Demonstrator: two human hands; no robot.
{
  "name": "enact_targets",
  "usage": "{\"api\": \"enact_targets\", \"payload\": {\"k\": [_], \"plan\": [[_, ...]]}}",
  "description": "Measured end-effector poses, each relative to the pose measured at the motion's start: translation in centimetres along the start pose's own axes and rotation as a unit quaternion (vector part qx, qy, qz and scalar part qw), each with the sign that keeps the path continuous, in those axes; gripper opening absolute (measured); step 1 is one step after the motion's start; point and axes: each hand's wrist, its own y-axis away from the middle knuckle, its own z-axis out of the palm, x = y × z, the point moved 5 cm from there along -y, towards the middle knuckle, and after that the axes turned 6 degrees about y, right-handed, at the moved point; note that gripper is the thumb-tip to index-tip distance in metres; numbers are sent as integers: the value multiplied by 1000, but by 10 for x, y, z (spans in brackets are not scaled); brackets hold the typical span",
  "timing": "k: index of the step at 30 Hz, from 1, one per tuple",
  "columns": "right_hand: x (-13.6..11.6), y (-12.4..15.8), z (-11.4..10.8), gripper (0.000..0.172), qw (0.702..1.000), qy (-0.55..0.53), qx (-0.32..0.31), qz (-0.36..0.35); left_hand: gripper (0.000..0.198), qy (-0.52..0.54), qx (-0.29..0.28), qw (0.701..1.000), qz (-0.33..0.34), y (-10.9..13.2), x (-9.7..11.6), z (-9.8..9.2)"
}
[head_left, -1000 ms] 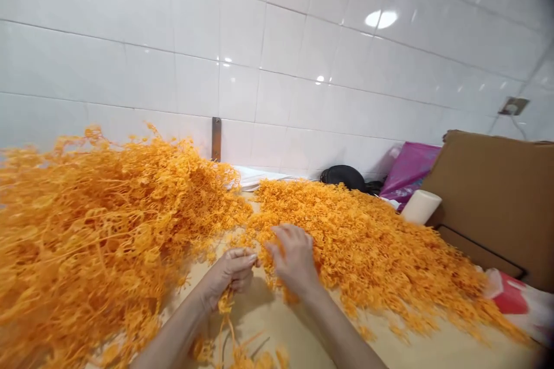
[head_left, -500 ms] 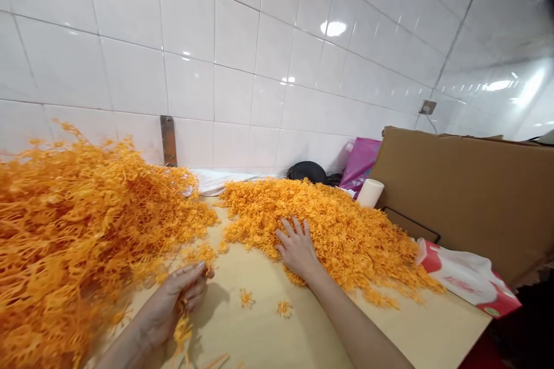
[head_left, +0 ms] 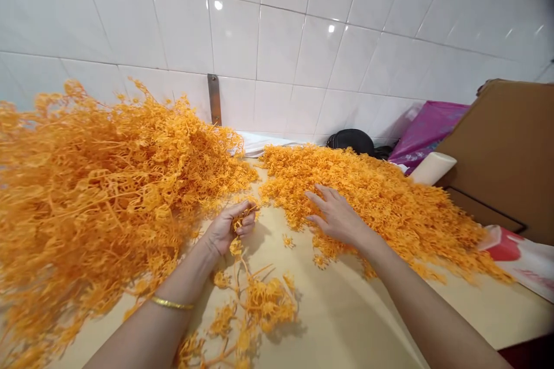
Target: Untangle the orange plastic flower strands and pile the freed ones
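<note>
An orange plastic flower sprig [head_left: 267, 301] is held at its upper end by the left hand [head_left: 229, 228], whose fingers are curled closed around it near the middle of the scene; below the hand, its branched stem is seen trailing toward the near edge, over the yellowish tabletop [head_left: 341, 314]. A gold bracelet [head_left: 172, 303] is worn on the left forearm. The right hand [head_left: 337, 216] is held palm down with its fingers spread and loose, over the left edge of a heap of small orange florets [head_left: 385, 202]; nothing is seen gripped by it, and whether the florets are touched by its fingertips cannot be told. A single loose floret [head_left: 288, 241] is seen on the tabletop between the two hands. The left side is filled by a tall, tangled pile of orange sprigs [head_left: 112, 184], by which the left hand is closely flanked. Beyond the heaps, a white cloth [head_left: 262, 144], a rounded black case [head_left: 352, 141] and a purple bag [head_left: 426, 127] are ranged along the white tiled wall [head_left: 281, 40], to which an upright metal strip [head_left: 214, 101] is fixed. At the right, a white roll [head_left: 434, 168] is tilted beside a cardboard box [head_left: 506, 138], and a red and white packet [head_left: 523, 256] is placed nearer, by the heap's right end.
</note>
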Motion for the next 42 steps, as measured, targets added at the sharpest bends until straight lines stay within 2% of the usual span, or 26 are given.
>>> {"api": "enact_targets", "payload": {"k": [3, 5, 6, 8, 10, 13, 16, 18, 21, 24, 27, 31, 34, 39, 41, 42], "plan": [[-3, 34, -23, 44, 990, 13, 131, 47, 17, 9, -3, 1000, 9, 1, 2, 0], [7, 67, -28, 45, 964, 28, 225, 135, 17, 27, 11, 999, 31, 0, 5, -2], [13, 84, -25, 47, 950, 32, 253, 178, 17, 40, 20, 998, 44, 0, 7, -4], [22, 110, -15, 46, 936, 22, 274, 218, 17, 74, 33, 995, 66, 0, 11, -7], [20, 118, -5, 39, 943, -12, 273, 190, 19, 107, 26, 991, 74, 1, 15, -9], [-6, 97, -5, 30, 960, -69, 262, 73, 27, 136, -11, 987, 79, 5, 24, -8], [-52, 52, -15, 26, 969, -98, 216, -62, 33, 140, -39, 985, 91, 11, 32, -5], [-82, 20, -17, 28, 971, -106, 174, -123, 35, 140, -43, 984, 97, 13, 34, -5], [-119, -18, -6, 38, 973, -85, 124, -174, 39, 138, -31, 985, 102, 11, 34, -8], [-136, -42, 17, 44, 974, -49, 91, -203, 42, 141, -20, 983, 112, 8, 34, -12], [-124, -58, 38, 44, 980, -2, 68, -186, 40, 159, -11, 981, 111, 6, 34, -16], [-80, -66, 47, 36, 994, 52, 67, -71, 33, 186, 5, 977, 103, 0, 30, -21], [-66, -61, 33, 28, 994, 32, 91, -47, 26, 191, 15, 976, 106, -4, 26, -23], [-76, -48, -13, 26, 979, -116, 168, -8, 16, 196, 62, 971, 120, -6, 23, -26], [-86, -46, -22, 26, 964, -213, 157, -10, 14, 198, 80, 969, 128, -6, 23, -25], [-93, -45, -23, 27, 954, -270, 133, -14, 13, 197, 92, 967, 135, -6, 24, -25]]}}
